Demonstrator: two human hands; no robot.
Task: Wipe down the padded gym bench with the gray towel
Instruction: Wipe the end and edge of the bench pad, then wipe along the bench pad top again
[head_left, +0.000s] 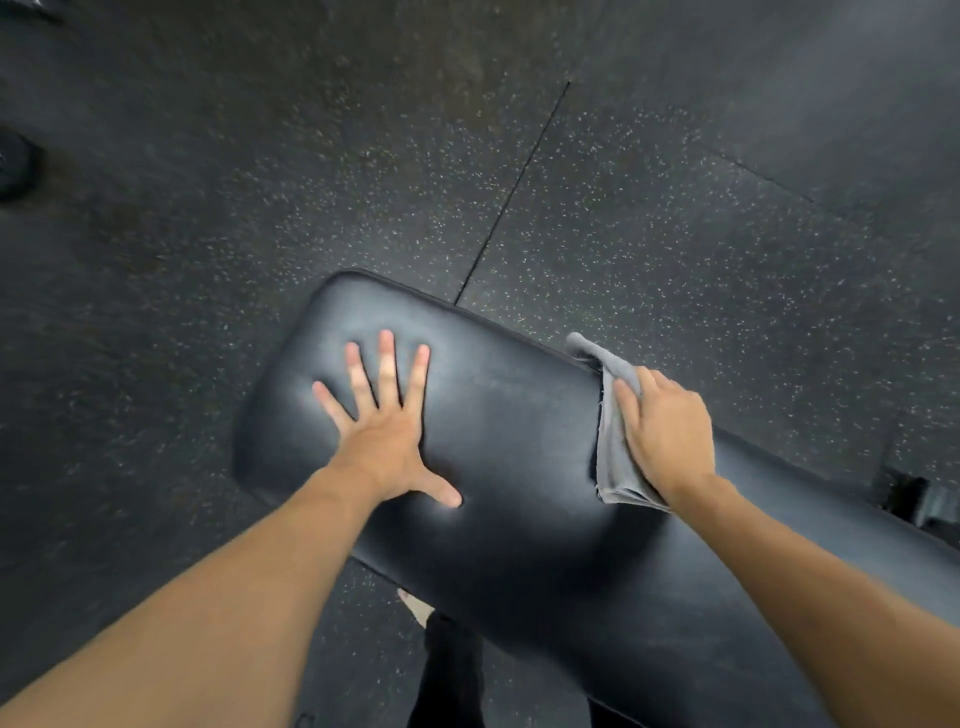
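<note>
The black padded gym bench (519, 441) runs from the middle of the view down to the lower right. My left hand (387, 431) lies flat on its left end with the fingers spread, holding nothing. My right hand (667, 431) presses the folded gray towel (613, 452) onto the pad near its far edge. One corner of the towel hangs over that far edge. Most of the towel under my palm is hidden.
Dark speckled rubber flooring (649, 234) surrounds the bench, with a seam line running away from it. A black round object (15, 163) sits at the far left edge. Part of the bench frame (914, 499) shows at the right. A dark bench leg (452, 670) stands below.
</note>
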